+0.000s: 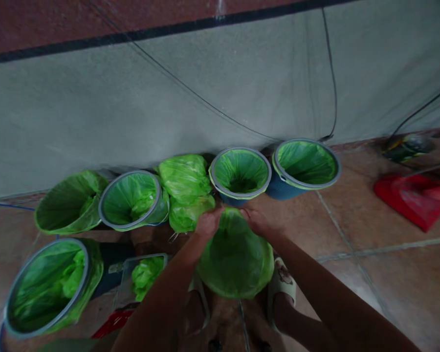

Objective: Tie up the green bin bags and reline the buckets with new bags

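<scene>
My left hand (208, 222) and my right hand (255, 221) both grip the far rim of a bin lined with a green plastic bag (235, 256), which stands on the floor between my sandalled feet. Fingers of both hands are curled over the bag's edge. Just beyond my hands stand two blue bins with green liners and grey rim rings, one (240, 175) straight ahead and one (305, 166) to its right. Tied green bags (185, 190) are heaped to the left of them.
More green-lined bins stand at the left (131, 199), (70, 203), (46, 288). A small clear box with a green bag (144, 276) sits near my left arm. A red dustpan (412, 195) lies at the right. A grey wall (205, 88) with hanging cables runs behind.
</scene>
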Motion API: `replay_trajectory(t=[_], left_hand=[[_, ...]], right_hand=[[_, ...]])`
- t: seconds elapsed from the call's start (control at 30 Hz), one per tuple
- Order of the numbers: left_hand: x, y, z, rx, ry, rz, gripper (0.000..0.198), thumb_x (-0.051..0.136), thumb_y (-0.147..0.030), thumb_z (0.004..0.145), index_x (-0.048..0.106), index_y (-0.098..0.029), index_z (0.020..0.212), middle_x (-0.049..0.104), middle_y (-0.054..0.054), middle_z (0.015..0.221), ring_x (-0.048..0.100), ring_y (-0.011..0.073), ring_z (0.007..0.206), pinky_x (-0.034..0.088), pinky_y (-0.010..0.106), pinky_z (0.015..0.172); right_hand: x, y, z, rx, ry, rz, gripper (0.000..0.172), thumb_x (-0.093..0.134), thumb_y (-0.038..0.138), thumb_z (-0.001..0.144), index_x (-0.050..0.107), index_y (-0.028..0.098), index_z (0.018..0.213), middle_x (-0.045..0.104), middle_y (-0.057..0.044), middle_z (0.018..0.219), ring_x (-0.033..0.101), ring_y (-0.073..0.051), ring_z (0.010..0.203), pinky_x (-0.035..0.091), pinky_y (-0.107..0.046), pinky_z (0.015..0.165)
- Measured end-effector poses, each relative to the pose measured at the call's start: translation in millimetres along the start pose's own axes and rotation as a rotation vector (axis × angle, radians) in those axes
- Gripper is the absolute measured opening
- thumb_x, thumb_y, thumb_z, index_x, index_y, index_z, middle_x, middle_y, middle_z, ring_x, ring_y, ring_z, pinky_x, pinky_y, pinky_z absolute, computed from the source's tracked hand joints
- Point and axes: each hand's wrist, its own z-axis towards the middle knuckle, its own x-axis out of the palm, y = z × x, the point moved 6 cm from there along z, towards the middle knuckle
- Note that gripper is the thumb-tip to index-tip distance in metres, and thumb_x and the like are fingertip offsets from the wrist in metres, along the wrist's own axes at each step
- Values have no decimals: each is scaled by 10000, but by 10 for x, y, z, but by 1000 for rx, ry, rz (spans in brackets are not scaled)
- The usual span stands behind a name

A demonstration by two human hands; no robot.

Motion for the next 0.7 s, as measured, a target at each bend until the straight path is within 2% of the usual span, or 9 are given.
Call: replay_trajectory(t=[0.13, 0.23, 0.37, 0.5, 0.53, 0.6, 0.67, 0.7], left_hand=[[37, 69, -163, 82, -68, 5, 468, 444, -69, 892, 621, -231, 1294, 653, 53, 1323, 625, 180, 1170, 500, 330, 1039], [-11, 94, -190, 55, -83, 27, 459, 448, -51, 863, 634, -210, 1252, 673, 63, 1275, 638, 182, 1132, 508, 330, 1019], [-186, 11, -119, 5, -78, 70, 368, 563, -108, 802, 664, -201, 1143, 714, 61, 1149, 643, 218, 1070, 477, 372, 1036], [-346, -164, 74, -32, -98, 21, 337, 508, -275, 930, 622, -210, 1239, 667, 61, 1273, 589, 198, 1192, 410, 343, 1093], [-332, -204, 132, -33, -59, 27, 348, 481, -323, 957, 617, -211, 1256, 664, 62, 1282, 584, 197, 1201, 412, 336, 1086], [-222, -254, 223, -35, 96, 82, 349, 469, -378, 972, 635, -222, 1236, 684, 60, 1247, 604, 207, 1175, 432, 332, 1051], [-92, -248, 259, -53, 246, 148, 322, 477, -376, 970, 659, -226, 1191, 717, 65, 1165, 639, 222, 1114, 465, 337, 994], [-48, -230, 264, -72, 283, 170, 315, 477, -366, 970, 662, -223, 1181, 727, 71, 1128, 652, 231, 1088, 477, 344, 968]], right_hand=[[104, -72, -119, -77, 83, 3, 404, 398, 338, 983, 589, 142, 1281, 696, -148, 1188, 643, -267, 1089, 463, -354, 944], [113, -143, -129, -44, 89, -1, 421, 428, 323, 964, 577, 109, 1295, 692, -177, 1177, 641, -294, 1094, 469, -371, 933], [153, -183, -97, 2, 56, -32, 378, 437, 299, 961, 615, 108, 1235, 715, -172, 1111, 651, -278, 1061, 469, -362, 924], [156, -167, -116, -16, 35, -48, 390, 435, 302, 969, 605, 120, 1270, 719, -153, 1103, 657, -264, 1056, 480, -344, 905], [146, -154, -125, -31, 33, -51, 398, 431, 300, 973, 603, 113, 1279, 714, -160, 1121, 655, -268, 1063, 481, -344, 903], [119, -145, -139, -27, 31, -59, 402, 432, 293, 975, 607, 99, 1280, 709, -176, 1135, 657, -272, 1059, 482, -344, 895], [98, -145, -144, 1, 24, -62, 391, 445, 292, 971, 618, 103, 1266, 720, -175, 1106, 664, -268, 1034, 483, -338, 885], [94, -140, -146, 11, 18, -58, 381, 452, 293, 969, 624, 112, 1257, 728, -168, 1084, 667, -264, 1022, 483, -333, 882]])
